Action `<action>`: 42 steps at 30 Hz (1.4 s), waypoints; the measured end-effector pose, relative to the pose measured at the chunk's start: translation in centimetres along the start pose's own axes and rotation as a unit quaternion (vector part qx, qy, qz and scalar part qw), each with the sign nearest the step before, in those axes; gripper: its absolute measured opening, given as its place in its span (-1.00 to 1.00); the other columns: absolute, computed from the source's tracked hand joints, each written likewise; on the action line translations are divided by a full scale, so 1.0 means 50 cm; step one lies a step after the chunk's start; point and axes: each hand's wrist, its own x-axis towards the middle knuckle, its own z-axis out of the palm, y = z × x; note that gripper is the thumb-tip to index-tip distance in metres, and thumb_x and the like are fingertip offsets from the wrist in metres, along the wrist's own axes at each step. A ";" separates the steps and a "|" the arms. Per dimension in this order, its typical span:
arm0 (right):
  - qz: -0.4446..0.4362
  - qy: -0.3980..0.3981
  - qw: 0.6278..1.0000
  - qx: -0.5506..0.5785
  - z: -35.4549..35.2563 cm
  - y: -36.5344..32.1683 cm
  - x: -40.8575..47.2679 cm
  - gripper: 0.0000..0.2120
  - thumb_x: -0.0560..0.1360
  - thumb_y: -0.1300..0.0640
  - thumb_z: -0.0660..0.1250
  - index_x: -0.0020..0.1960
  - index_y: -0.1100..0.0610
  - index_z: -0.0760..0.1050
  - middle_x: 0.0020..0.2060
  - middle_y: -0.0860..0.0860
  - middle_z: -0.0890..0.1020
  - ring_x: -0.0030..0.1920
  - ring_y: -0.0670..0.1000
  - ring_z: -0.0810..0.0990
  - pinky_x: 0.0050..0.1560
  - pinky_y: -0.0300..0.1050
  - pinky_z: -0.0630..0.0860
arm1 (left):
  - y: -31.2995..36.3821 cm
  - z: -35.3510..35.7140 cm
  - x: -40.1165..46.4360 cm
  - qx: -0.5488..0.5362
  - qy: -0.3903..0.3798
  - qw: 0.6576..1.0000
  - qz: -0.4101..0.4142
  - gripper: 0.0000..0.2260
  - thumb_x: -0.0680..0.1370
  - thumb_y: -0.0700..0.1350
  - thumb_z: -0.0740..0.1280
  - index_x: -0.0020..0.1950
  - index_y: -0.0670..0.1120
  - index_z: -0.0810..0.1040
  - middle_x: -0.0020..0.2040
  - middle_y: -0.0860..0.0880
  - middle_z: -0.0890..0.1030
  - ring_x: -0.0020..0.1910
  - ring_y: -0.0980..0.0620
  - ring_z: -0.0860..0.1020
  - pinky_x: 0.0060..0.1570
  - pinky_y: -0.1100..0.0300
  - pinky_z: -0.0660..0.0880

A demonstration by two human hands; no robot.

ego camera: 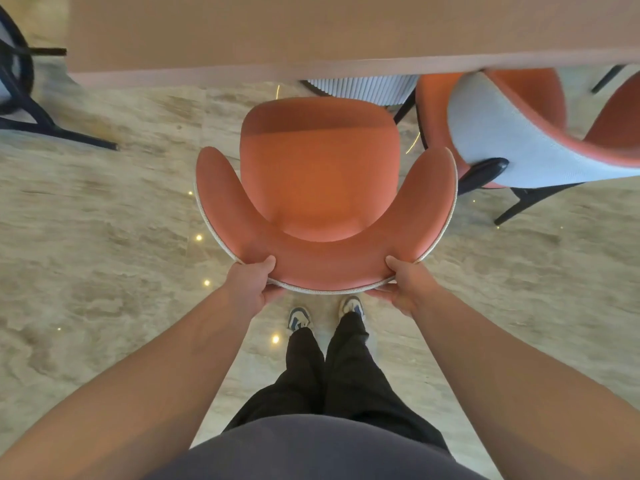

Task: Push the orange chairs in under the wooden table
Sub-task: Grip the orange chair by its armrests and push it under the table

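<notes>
An orange chair with a curved backrest stands right in front of me, its seat facing the wooden table. The whole seat shows in front of the table's near edge. My left hand grips the left part of the backrest rim, thumb on top. My right hand grips the right part of the same rim. A second orange chair with a pale blue back stands to the right, partly under the table.
A pale ribbed chair back shows under the table beyond the chair I hold. A dark-framed chair stands at the far left. The floor is glossy beige stone. My feet stand just behind the backrest.
</notes>
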 end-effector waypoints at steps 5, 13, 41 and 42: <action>0.016 -0.004 1.000 0.006 0.018 -0.041 0.012 -0.75 0.66 0.29 0.24 0.32 0.13 0.37 0.16 0.12 0.56 0.07 0.29 0.67 -0.33 0.19 0.68 | 0.031 0.021 0.014 -0.013 0.004 1.000 0.001 -0.62 0.63 -0.24 0.38 0.43 -0.19 0.39 0.32 -0.19 0.56 0.10 -0.15 0.61 0.03 -0.15 0.62; 0.031 -0.004 0.999 0.013 0.043 -0.095 0.022 -0.78 0.66 0.31 0.24 0.27 0.14 0.36 0.14 0.14 0.56 0.02 0.30 0.68 -0.32 0.23 0.67 | 0.075 0.046 0.028 -0.005 0.005 1.000 0.003 -0.64 0.64 -0.23 0.36 0.42 -0.17 0.39 0.17 -0.13 0.59 -0.03 -0.07 0.61 -0.20 -0.06 0.61; -0.470 0.015 0.699 -0.540 0.059 -0.019 -0.088 -0.48 0.68 -0.05 0.04 0.63 -0.14 0.10 0.65 -0.15 0.06 0.66 -0.08 -0.12 0.61 0.00 -0.11 | 0.006 0.049 -0.043 0.620 0.019 0.549 0.560 -0.45 0.65 0.10 0.15 0.64 0.00 0.25 0.66 -0.21 0.18 0.66 -0.24 0.05 0.57 -0.29 0.04; -0.460 -0.003 0.638 -0.618 0.071 -0.021 -0.077 -0.46 0.68 -0.13 -0.06 0.65 -0.16 -0.01 0.66 -0.14 -0.06 0.65 -0.06 -0.24 0.61 0.06 -0.23 | 0.014 0.059 -0.038 0.655 0.005 0.529 0.540 -0.45 0.66 0.15 0.07 0.64 0.03 0.26 0.66 -0.19 0.19 0.66 -0.24 0.06 0.56 -0.33 0.01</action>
